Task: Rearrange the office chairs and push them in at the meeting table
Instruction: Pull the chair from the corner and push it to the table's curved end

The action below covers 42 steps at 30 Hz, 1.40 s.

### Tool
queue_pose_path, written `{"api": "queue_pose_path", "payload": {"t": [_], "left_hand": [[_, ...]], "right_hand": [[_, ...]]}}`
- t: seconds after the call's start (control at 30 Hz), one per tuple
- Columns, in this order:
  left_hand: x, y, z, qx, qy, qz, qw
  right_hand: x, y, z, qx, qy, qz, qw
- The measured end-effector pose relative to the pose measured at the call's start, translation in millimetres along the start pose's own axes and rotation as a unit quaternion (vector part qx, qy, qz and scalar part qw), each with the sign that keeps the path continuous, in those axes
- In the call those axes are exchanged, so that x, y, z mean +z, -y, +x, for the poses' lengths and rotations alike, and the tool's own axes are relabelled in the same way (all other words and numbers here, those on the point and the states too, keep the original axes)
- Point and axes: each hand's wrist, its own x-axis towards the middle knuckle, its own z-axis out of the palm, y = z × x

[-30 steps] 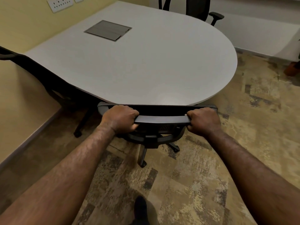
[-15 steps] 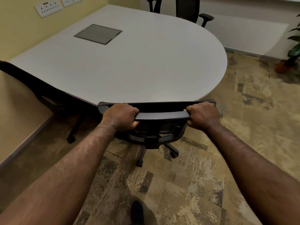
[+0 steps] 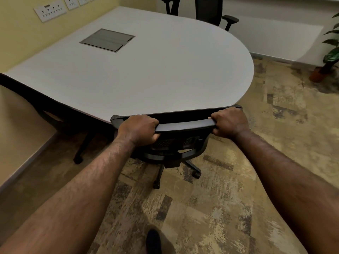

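Both hands clamped on top rail of black mesh office chair (image 3: 183,125): left hand (image 3: 138,129) grip wrapped at rail's left end, right hand (image 3: 228,123) grip wrapped at right end. Chair at 6 o'clock edge of grey rounded tabletop (image 3: 146,74), backrest top touching or just overlapping the edge, castor base on patterned carpet (image 3: 220,208). Second chair (image 3: 207,10) at 12 o'clock, third chair (image 3: 45,110) tucked at 9 o'clock. Cable hatch (image 3: 107,39) in tabletop. Potted plant (image 3: 328,57) at 2 o'clock.

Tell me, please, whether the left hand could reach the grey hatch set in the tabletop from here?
Probably not as things stand: the left hand grips the chair back, which stands between the person and the hatch, far across the table.
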Motion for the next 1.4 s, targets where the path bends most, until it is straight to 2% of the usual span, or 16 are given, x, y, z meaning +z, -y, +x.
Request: {"api": "queue_pose_path", "payload": {"t": [0.97,1.3,1.4], "left_hand": [[0,23,37,-0.013,0.006,0.016,1.000],[0,22,30,-0.010,0.009,-0.005,1.000],[-1,20,25,0.001,-0.028,-0.025,0.999]], "right_hand": [[19,-18,46,-0.003,0.016,-0.006,1.000],[15,-11,30,0.000,-0.003,0.028,1.000],[14,-8,16,-0.018,-0.044,0.070,0.996]]}}
